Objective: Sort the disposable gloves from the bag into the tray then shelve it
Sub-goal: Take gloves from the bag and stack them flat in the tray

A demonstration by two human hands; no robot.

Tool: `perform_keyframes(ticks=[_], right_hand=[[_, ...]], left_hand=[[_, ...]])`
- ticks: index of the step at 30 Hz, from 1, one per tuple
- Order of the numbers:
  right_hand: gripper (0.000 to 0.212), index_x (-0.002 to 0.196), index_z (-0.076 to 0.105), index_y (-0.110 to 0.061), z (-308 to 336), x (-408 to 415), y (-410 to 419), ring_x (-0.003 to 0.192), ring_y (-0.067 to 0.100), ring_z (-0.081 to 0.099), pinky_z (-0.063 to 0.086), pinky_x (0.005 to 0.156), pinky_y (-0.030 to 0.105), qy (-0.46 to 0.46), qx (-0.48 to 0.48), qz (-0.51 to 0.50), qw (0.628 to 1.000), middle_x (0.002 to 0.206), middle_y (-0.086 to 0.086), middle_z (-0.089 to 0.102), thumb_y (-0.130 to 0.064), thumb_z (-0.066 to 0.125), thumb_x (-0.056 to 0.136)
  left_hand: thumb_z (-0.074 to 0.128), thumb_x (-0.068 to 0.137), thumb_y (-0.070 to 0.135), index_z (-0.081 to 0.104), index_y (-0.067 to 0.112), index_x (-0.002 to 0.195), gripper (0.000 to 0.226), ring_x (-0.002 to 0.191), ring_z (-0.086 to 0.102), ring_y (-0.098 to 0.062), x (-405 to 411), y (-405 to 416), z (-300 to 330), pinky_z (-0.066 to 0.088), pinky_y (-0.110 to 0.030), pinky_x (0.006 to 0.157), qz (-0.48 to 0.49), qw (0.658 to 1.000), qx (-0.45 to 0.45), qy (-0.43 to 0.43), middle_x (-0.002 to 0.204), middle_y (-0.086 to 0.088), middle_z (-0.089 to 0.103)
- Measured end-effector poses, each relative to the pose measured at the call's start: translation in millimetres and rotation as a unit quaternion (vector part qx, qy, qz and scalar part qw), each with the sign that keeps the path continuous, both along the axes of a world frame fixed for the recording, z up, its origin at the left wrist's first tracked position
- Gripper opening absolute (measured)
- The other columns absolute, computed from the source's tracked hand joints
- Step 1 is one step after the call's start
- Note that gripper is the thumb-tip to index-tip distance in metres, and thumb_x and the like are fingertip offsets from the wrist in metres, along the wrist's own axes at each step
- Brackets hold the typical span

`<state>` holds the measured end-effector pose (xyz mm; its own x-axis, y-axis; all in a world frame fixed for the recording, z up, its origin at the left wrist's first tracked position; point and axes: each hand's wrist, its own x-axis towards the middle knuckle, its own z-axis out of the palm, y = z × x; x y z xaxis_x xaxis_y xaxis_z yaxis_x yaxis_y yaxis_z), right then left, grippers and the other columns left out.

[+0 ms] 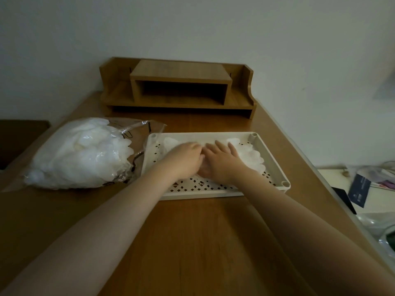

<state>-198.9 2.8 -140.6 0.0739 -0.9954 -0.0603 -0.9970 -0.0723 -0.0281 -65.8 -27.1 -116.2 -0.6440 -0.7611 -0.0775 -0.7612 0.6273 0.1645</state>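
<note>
Wooden table (192,242): brown, grain running away from the viewer; carries every item below except the clutter off its right edge.

Wooden shelf unit (177,88): stands at the far end of the table against a pale wall; a raised open box sits in its middle, with a low slot beneath the base board; nothing visible inside it.

Bag (85,154): clear plastic, lying on its side on the table, left of the tray and just beside it; stuffed with white disposable gloves; its mouth faces the tray's left wall.

Tray (269,159): cream plastic, rectangular, perforated floor, short corner posts; sits on the table in front of the shelf unit, well apart from it.

Disposable gloves (250,157): translucent white, lying flat in the tray towards its far side; scalloped fingertips point right; a further patch shows at the far left of the tray floor.

Left hand (186,159): inside the tray, palm down on the gloves, fingers bent at the tips; whether it pinches anything cannot be told.

Right hand (222,161): inside the tray, touching the left hand, fingers straight and spread, pressing flat on the gloves.

Dark card (359,189): among blurred clutter on a pale surface right of the table; details too indistinct to tell.
</note>
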Motion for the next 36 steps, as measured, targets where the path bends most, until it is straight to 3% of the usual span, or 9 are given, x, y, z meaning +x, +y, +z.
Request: perform_keyframes(ticks=[4,11,14,17,19,22,27,31,36], right_hand=[[0.087,0.151,-0.001,-0.031,-5.4,-25.2,3.1,0.146,0.029,-0.012,-0.011,0.115,0.054,-0.007,0.084,-0.058,0.995,0.16,0.0,-0.009,-0.078,0.023,0.082],[0.129,0.151,-0.005,-0.026,-10.3,-53.8,11.5,0.145,0.031,-0.012,-0.003,0.114,0.059,-0.045,0.091,-0.143,0.984,0.159,0.003,-0.013,-0.097,0.027,0.047],[0.134,0.151,-0.002,-0.022,-2.2,-50.2,14.6,0.145,0.031,-0.014,-0.011,0.112,0.059,-0.024,0.093,-0.156,0.983,0.159,0.007,-0.012,-0.098,0.024,0.044],[0.124,0.152,0.001,-0.02,19.8,-38.1,21.2,0.144,0.03,-0.019,-0.016,0.108,0.059,0.051,0.032,-0.145,0.988,0.159,0.009,-0.013,-0.095,0.019,0.055],[0.106,0.152,0.014,-0.021,38.4,-17.5,25.3,0.146,0.029,-0.013,-0.011,0.112,0.054,0.02,-0.014,-0.083,0.996,0.16,0.007,-0.005,-0.086,0.019,0.068],[0.061,0.141,0.041,-0.019,58.4,32.5,26.4,0.146,0.025,0.01,0.009,0.119,0.045,-0.062,-0.096,0.054,0.992,0.157,0.005,0.021,-0.056,0.038,0.093],[0.025,0.116,0.061,-0.01,49.7,108.5,-3.0,0.11,0.023,0.055,0.048,0.094,0.037,-0.116,-0.108,0.102,0.982,0.122,0.008,0.057,-0.018,0.045,0.098],[0.028,0.12,0.056,-0.007,33.4,150.1,-32.9,0.095,0.022,0.056,0.042,0.074,0.029,-0.121,-0.044,0.085,0.988,0.112,0.013,0.061,-0.003,0.045,0.094],[0.029,0.121,0.056,-0.009,29.4,157.0,-59.8,0.091,0.022,0.056,0.04,0.073,0.027,-0.216,-0.02,-0.007,0.976,0.107,0.009,0.06,-0.007,0.041,0.096]], left_hand=[[0.014,0.094,0.064,-0.01,0.015,0.151,0.079,0.145,-0.014,-0.02,0.8,-14.8,-22.0,-0.005,-0.037,0.117,0.056,0.991,0.093,-0.076,0.157,-0.005,-0.018],[0.027,0.07,0.089,-0.019,0.014,0.148,0.117,0.144,-0.02,-0.026,15.4,-12.5,-29.3,-0.007,-0.043,0.118,0.117,0.986,0.057,-0.107,0.155,-0.01,-0.024],[0.029,0.073,0.086,-0.017,0.011,0.148,0.116,0.144,-0.02,-0.024,16.9,-10.0,-22.4,-0.009,-0.042,0.117,0.113,0.986,0.052,-0.108,0.156,-0.009,-0.023],[0.03,0.093,0.061,-0.004,0.015,0.151,0.082,0.145,-0.013,-0.019,23.8,-0.8,-7.5,-0.004,-0.038,0.117,0.046,0.999,0.009,0.006,0.158,-0.004,-0.015],[0.031,0.101,0.038,0.02,0.017,0.15,0.054,0.145,0.012,-0.014,34.7,7.0,5.6,0.012,-0.029,0.113,0.022,0.988,0.005,0.152,0.159,0.0,0.011],[0.032,0.102,0.021,0.051,0.015,0.131,0.035,0.115,0.049,-0.01,53.4,14.1,25.5,0.034,-0.018,0.091,0.054,0.95,-0.043,0.304,0.131,0.001,0.051],[0.031,0.102,0.019,0.056,0.02,0.105,0.025,0.079,0.055,0.001,90.4,-0.3,47.8,0.037,-0.009,0.063,0.129,0.896,-0.05,0.421,0.096,0.008,0.058],[0.03,0.103,0.016,0.056,0.021,0.101,0.027,0.084,0.061,-0.009,118.8,-19.7,45.3,0.046,-0.022,0.077,0.159,0.873,-0.014,0.461,0.099,0.006,0.062],[0.031,0.099,0.003,0.057,0.02,0.099,0.031,0.099,0.057,-0.01,125.7,-29.1,29.5,0.044,-0.028,0.094,0.162,0.89,0.027,0.425,0.109,0.002,0.063]])
